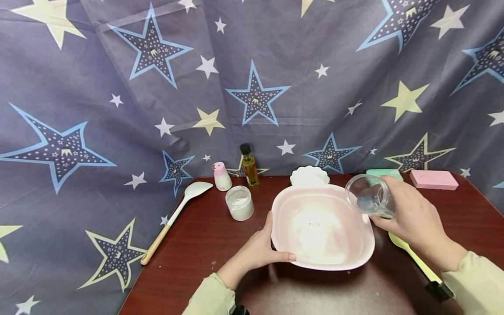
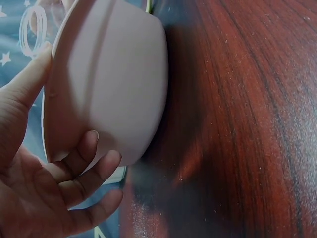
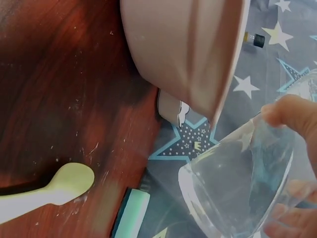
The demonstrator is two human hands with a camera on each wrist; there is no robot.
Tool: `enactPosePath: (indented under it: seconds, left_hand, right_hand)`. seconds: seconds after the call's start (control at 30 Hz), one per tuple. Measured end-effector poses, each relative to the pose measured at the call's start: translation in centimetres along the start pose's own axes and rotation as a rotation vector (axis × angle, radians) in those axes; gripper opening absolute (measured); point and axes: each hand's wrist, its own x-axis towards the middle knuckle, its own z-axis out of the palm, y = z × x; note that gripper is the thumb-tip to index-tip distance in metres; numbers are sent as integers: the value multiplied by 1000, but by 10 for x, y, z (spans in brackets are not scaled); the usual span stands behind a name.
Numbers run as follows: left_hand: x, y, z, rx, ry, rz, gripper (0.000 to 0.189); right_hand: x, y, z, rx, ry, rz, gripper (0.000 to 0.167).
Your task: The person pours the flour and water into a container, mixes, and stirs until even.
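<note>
A pale pink basin with rounded corners stands on the dark red table in the head view. My left hand grips its near left corner, the thumb over the rim and the fingers against the outer wall. At the right rim, my right hand holds a clear cup, tilted with its mouth towards the basin. The right wrist view shows thumb and fingers round the clear cup. No liquid shows in the basin.
Back left are an oil bottle, a pink-capped shaker, a white-filled jar and a white turner. A scalloped white dish sits behind the basin. Rightward are a green sponge, a pink sponge and a yellow spoon.
</note>
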Motion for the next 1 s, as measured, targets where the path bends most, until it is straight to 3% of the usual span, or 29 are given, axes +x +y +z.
enactPosePath:
  seconds: [0.23,0.5,1.0]
  left_hand:
    - [-1,0,1,-11,0,-21,131]
    - [0,1,0,-17,-6,-12,130]
    - [2,0,0,-9,-2,3,130]
  right_hand:
    - [1,-4,10,-39,54,-168,88]
    - [5,-9,16,-90,91,-288,84]
    - [11,-17,18,-195,49,-330,90]
